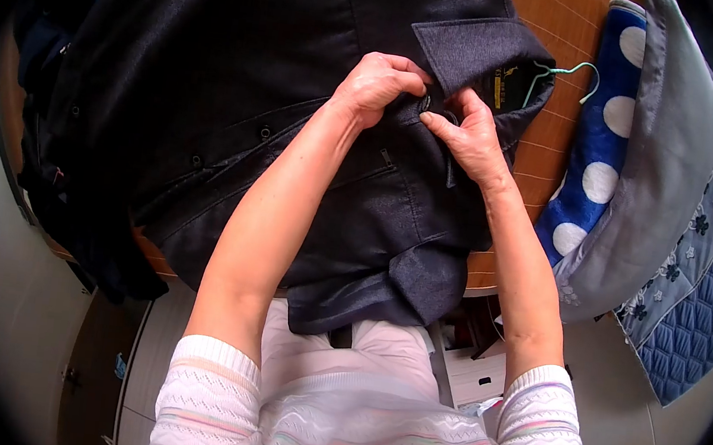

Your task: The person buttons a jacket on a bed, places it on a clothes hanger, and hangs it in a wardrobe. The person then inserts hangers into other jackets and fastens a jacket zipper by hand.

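A dark jacket [245,46] lies spread over a brown surface, its collar [470,48] towards the upper right. Near the collar, my left hand [379,88] has its fingers closed on the jacket's front edge. Just right of it, my right hand [472,135] pinches the same part of the jacket between thumb and fingers, partly under the collar. The two hands are close together but apart. A light green hanger [594,72] sticks out of the neck opening, beside a label [499,90] inside the collar.
Right of the jacket lie a rolled blue cloth with white dots [601,148], a grey cloth [662,168] and a quilted blue cover [693,332] hanging over the edge. Other dark clothing [91,229] is at the left. An open drawer [479,374] shows below the surface.
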The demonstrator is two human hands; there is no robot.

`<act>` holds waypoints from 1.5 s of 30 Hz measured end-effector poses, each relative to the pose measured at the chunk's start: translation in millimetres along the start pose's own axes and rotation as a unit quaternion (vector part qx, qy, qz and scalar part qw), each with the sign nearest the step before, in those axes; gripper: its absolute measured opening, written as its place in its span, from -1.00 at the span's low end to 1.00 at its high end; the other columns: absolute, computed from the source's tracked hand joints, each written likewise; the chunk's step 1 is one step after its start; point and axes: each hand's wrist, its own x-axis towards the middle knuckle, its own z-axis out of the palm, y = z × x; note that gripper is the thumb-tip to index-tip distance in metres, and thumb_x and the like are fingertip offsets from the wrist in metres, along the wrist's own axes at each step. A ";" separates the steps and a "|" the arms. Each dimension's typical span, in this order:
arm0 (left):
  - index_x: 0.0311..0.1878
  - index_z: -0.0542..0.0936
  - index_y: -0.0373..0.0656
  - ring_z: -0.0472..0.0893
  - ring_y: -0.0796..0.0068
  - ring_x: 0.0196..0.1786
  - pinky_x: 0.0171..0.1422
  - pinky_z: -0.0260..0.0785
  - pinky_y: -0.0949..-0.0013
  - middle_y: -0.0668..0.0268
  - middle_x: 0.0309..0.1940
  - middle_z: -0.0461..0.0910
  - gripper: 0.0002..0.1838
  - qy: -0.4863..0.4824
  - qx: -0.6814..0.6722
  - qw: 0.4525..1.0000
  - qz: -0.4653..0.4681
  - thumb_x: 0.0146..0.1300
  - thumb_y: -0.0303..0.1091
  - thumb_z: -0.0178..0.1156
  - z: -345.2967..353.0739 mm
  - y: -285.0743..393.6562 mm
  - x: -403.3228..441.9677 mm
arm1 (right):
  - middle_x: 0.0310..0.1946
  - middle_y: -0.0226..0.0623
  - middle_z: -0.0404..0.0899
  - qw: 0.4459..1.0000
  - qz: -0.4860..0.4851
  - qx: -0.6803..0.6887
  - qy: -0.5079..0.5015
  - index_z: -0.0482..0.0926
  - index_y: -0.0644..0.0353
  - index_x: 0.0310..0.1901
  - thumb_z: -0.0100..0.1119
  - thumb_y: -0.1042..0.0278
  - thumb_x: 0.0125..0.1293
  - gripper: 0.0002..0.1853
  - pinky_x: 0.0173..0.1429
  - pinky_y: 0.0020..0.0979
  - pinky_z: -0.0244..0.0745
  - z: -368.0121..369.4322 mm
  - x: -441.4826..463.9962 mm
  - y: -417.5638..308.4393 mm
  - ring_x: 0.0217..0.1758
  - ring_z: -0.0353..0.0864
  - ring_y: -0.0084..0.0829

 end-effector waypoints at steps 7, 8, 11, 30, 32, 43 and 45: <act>-0.24 0.61 -0.36 0.52 0.53 -0.26 -0.06 0.35 0.50 0.27 -0.35 0.60 -0.75 -0.019 0.061 0.997 0.035 -0.07 -0.54 0.24 -0.4 -1.8 -9.4 | -0.27 -0.43 0.52 0.994 0.052 0.098 0.006 0.50 0.29 -0.12 0.36 0.49 0.01 -0.64 -0.05 -0.56 0.37 -0.3 -3.0 -1.1 -0.20 0.44 -0.60; -0.25 0.61 -0.36 0.52 0.53 -0.26 -0.06 0.35 0.49 0.27 -0.35 0.60 -0.75 -0.012 0.057 0.998 0.029 -0.09 -0.55 0.23 0.3 -2.4 -7.7 | -0.27 -0.43 0.52 0.995 0.045 0.087 0.009 0.50 0.29 -0.12 0.36 0.49 0.01 -0.64 -0.05 -0.55 0.37 0.2 -3.0 0.6 -0.20 0.44 -0.61; -0.29 0.61 -0.36 0.51 0.52 -0.27 -0.06 0.34 0.49 0.29 -0.37 0.59 -0.76 0.013 0.044 0.999 0.010 -0.14 -0.60 0.17 4.0 -4.4 -2.3 | -0.28 -0.44 0.52 0.998 0.022 0.049 0.015 0.50 0.29 -0.13 0.36 0.48 0.02 -0.65 -0.05 -0.55 0.37 3.3 -2.2 3.4 -0.21 0.44 -0.61; -0.22 0.57 -0.30 0.52 0.51 -0.24 -0.04 0.37 0.50 0.29 -0.35 0.57 -0.69 -0.090 -0.039 0.995 -0.014 -0.14 -0.70 0.14 -8.3 2.4 -5.5 | -0.33 -0.46 0.52 0.975 0.140 0.166 -0.041 0.52 0.25 -0.25 0.34 0.49 0.06 -0.78 -0.11 -0.64 0.39 -12.4 3.4 -2.3 -0.27 0.46 -0.65; -0.16 0.57 -0.31 0.53 0.53 -0.22 -0.02 0.38 0.50 0.30 -0.32 0.58 -0.69 -0.088 -0.015 0.996 0.003 -0.06 -0.68 0.16 -9.1 -1.0 -9.1 | -0.32 -0.44 0.53 0.979 0.143 0.137 -0.043 0.53 0.25 -0.23 0.31 0.46 0.10 -0.79 -0.10 -0.66 0.38 -19.1 2.4 -10.6 -0.26 0.48 -0.64; -0.12 0.58 -0.28 0.50 0.66 -0.22 -0.03 0.35 0.55 0.43 -0.28 0.57 -0.70 -0.047 0.106 0.991 0.060 0.01 -0.62 0.14 7.5 -3.0 -24.1 | -0.60 -0.44 0.49 0.896 0.229 -0.016 0.381 0.48 0.22 -0.28 0.15 0.20 0.26 -0.77 -0.57 -0.50 0.49 -83.6 35.3 -6.3 -0.69 0.44 -0.64; -0.15 0.59 -0.28 0.49 0.67 -0.22 -0.04 0.34 0.55 0.43 -0.30 0.58 -0.70 -0.050 0.110 0.990 0.070 -0.02 -0.60 0.12 10.4 -1.0 -27.6 | -0.63 -0.49 0.44 0.893 0.277 0.086 0.344 0.47 0.16 -0.32 0.14 0.19 0.27 -0.79 -0.55 -0.47 0.48 -91.1 40.9 -11.6 -0.71 0.37 -0.66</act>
